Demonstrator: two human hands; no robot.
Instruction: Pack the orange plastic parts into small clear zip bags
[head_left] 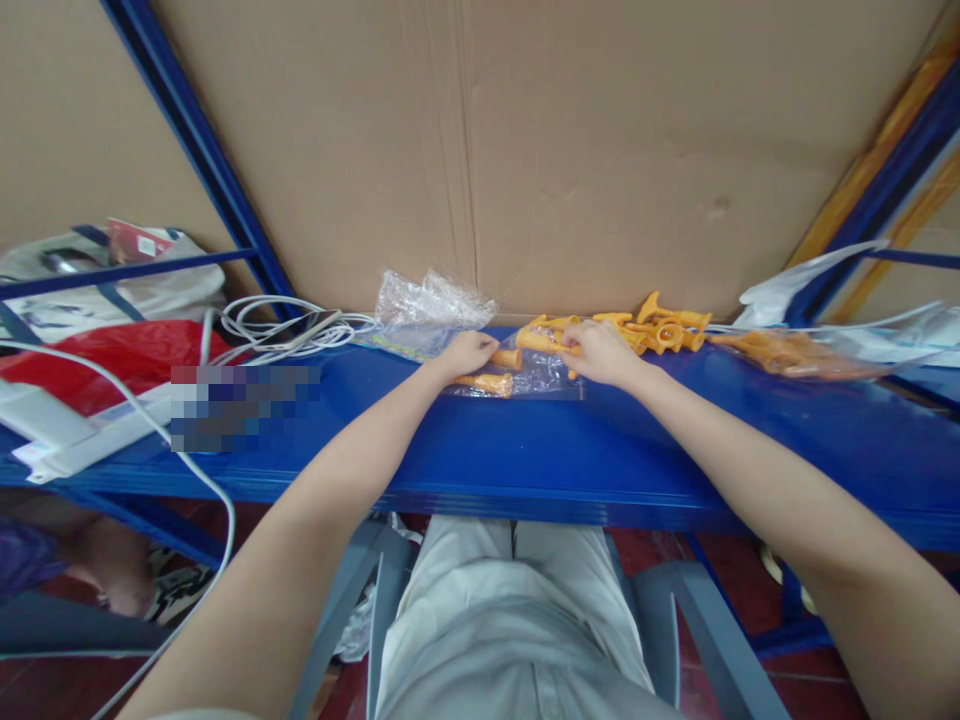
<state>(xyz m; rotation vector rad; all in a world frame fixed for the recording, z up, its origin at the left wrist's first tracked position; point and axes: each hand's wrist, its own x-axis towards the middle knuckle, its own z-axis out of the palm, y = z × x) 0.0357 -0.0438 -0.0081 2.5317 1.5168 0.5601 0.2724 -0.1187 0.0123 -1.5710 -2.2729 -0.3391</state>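
Observation:
On the blue table a clear plastic bag [551, 382] lies between my hands, with yellow-orange horn-shaped plastic pieces [493, 384] in or under its film. My left hand [466, 354] is closed at the bag's left side, fingers curled beside an orange piece [508, 358]; its exact grip is hidden. With closed fingers, my right hand [600, 352] holds a yellow-orange horn-shaped plastic piece [538, 342] by its right end, wide end pointing left over the bag. Behind and right of that hand is a pile of similar orange pieces [667, 332].
Crumpled clear bags [431, 300] lie against the cardboard wall [585, 150]. At left are coiled white cables [292, 325], a red bag [112, 360] and a white power strip [97, 445]. More bagged orange pieces [787, 352] lie right. Another person's foot [124, 570] shows lower left.

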